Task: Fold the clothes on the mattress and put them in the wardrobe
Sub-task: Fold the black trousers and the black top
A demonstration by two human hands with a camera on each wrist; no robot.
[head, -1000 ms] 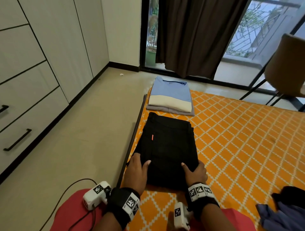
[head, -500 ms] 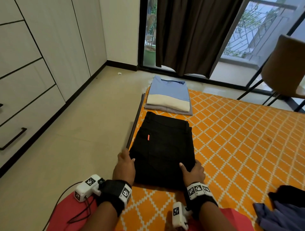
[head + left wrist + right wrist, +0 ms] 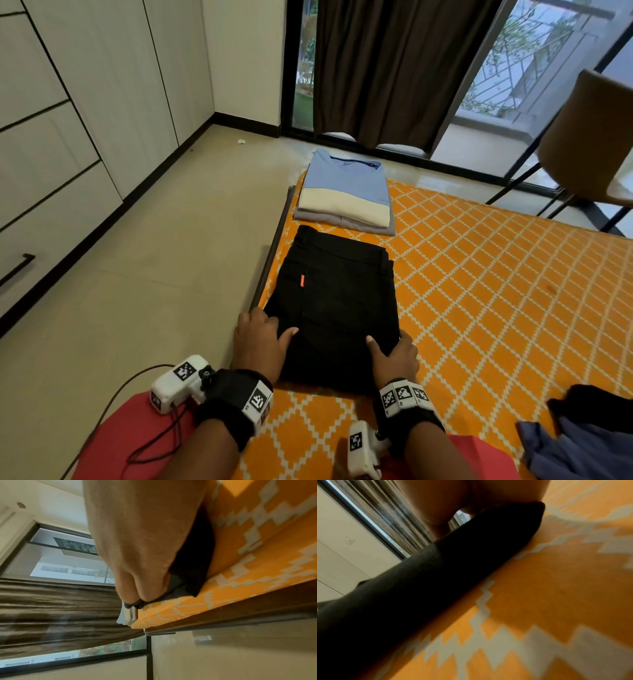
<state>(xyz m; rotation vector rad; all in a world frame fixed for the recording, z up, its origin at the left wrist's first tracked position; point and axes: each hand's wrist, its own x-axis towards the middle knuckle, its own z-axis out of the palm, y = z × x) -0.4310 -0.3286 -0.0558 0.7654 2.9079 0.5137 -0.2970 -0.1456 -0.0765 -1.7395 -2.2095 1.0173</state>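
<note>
Gripping the folded black trousers (image 3: 337, 301) at the mattress's (image 3: 496, 308) near-left edge: left hand (image 3: 258, 337) pinching the left side, right hand (image 3: 394, 354) clasping the right. Advising lifting both sides level, fingers tucked under, keeping the fold intact.

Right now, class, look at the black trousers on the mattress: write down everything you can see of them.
The black trousers are folded into a flat, thick rectangle of dark, denim-like cloth with a small orange tab on a seam. They lie near the left edge of the orange patterned mattress, just short of the stack of folded shirts. The left hand grips their near left side and the right hand their near right side, thumbs on top, fingers at the sides.
</note>
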